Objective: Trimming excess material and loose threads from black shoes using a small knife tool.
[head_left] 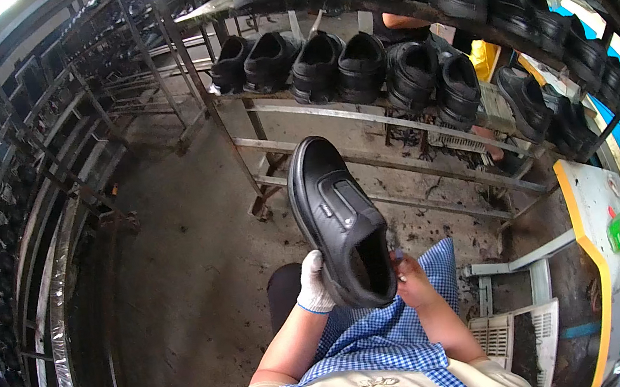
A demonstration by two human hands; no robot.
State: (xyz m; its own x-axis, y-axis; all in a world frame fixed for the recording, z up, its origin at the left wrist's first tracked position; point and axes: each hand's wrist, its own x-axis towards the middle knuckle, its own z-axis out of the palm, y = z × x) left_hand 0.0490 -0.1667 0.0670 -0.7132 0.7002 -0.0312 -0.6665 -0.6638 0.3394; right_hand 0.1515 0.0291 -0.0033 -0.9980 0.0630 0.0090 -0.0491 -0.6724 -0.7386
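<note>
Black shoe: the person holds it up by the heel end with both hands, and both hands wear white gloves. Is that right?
Not quite. In the head view only the left hand wears a white glove; the right hand is bare. The rest stands: both hold the black shoe up by its heel end.

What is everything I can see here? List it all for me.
Held shoe: one, black, raised before the person, toe up.
Shoes on rack: about a dozen or more, black, in rows on two shelves ahead.
Metal rack: one, grey, across the upper middle.
Empty racks: several, grey metal, curving along the left.
Workbench: one, grey with yellow edge, right.
Green bottle: one, on the workbench.
Plastic crate: one, white, lower right.
Apron: one, blue checked, on the lap.
Left hand: white glove, gripping the shoe's heel.
Right hand: bare, at the shoe's opening.
</note>
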